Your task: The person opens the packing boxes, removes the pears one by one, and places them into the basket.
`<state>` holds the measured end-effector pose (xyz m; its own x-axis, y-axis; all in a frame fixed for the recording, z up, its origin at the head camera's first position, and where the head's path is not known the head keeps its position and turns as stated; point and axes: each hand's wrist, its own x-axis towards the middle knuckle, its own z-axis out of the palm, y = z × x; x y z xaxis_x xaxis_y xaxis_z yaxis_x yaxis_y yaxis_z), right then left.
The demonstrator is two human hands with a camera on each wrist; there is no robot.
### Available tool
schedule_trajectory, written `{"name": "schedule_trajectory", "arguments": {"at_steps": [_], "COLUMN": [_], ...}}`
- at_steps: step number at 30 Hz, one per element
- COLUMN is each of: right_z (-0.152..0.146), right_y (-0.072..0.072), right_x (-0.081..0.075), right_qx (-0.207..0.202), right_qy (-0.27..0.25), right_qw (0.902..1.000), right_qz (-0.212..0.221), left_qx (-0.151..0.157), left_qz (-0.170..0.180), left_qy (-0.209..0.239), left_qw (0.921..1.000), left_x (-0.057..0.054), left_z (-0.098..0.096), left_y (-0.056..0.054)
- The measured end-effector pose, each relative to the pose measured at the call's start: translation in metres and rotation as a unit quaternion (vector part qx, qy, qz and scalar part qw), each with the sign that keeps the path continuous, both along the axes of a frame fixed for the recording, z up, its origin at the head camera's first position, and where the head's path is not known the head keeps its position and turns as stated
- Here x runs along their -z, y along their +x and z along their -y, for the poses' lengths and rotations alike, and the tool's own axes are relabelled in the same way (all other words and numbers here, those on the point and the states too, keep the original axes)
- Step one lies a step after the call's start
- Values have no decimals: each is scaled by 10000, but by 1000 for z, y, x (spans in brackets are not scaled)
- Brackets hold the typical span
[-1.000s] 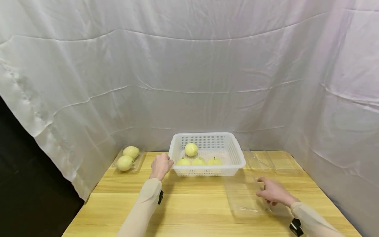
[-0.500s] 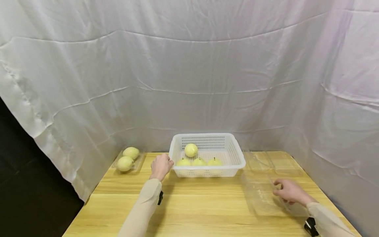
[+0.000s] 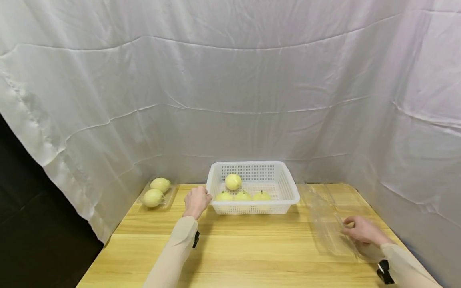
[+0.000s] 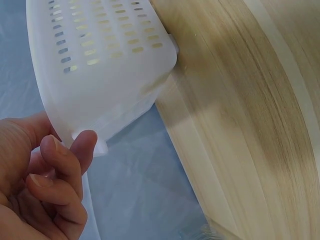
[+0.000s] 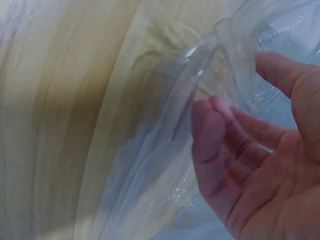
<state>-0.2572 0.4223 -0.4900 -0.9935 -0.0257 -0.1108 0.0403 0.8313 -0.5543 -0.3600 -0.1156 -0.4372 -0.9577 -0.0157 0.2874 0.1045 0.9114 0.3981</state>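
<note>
A white perforated plastic basket (image 3: pixel 284 176) stands at the back middle of the wooden table, with several yellow pears (image 3: pixel 233 181) inside. My left hand (image 3: pixel 197 202) grips its left rim; in the left wrist view the fingers (image 4: pixel 85 150) curl at the basket's edge. At the right, my right hand (image 3: pixel 363 231) holds a clear plastic clamshell box (image 3: pixel 329 238) by its right side. The right wrist view shows the thumb and curled fingers (image 5: pixel 207 145) at the edge of the clear plastic (image 5: pixel 150 165), which is blurred there.
Another clear box (image 3: pixel 349 196) lies at the back right, partly overlapped by the held one. Two yellow pears (image 3: pixel 153 198) sit in a clear box (image 3: pixel 169 202) at the back left. Pale curtains (image 3: pixel 252 100) surround the table (image 3: pixel 230 256).
My right hand has moved rightward with the clear clamshell box, from beside the basket's front toward the table's right edge. The left hand and basket have stayed put.
</note>
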Motion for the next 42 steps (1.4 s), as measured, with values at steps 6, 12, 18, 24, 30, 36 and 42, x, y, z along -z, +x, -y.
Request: {"name": "schedule_trajectory", "arguments": {"at_steps": [6,12,18,24,30,36,42], "right_z": [5,10,7,1,-3,0,24], "right_y": [3,0,-4,-1,0,-6,-15], "right_x": [-4,-3,-3,-5,-6,-19,-41], "right_qx": [57,95,230,233,203,220,138], "right_qy": [290,205,189,98,7,558,983], "right_qw": [9992,9978,9977,9982,9980,9982,9894], "right_qz": [265,617,607,539,594,11,-1062], "left_qx": [34,18,16,23,18,59,143], "left_qz": [-55,-124,-146,-141,-162,-211,-341], "left_qy": [0,15,35,20,2,78,297], "left_qw": [10000,9999,9999,9999,9999,9997,9989], "left_x": [3,4,4,2,0,1,5], "left_z": [1,1,1,0,-1,0,1], "left_y": [0,-1,0,0,0,2,3]}}
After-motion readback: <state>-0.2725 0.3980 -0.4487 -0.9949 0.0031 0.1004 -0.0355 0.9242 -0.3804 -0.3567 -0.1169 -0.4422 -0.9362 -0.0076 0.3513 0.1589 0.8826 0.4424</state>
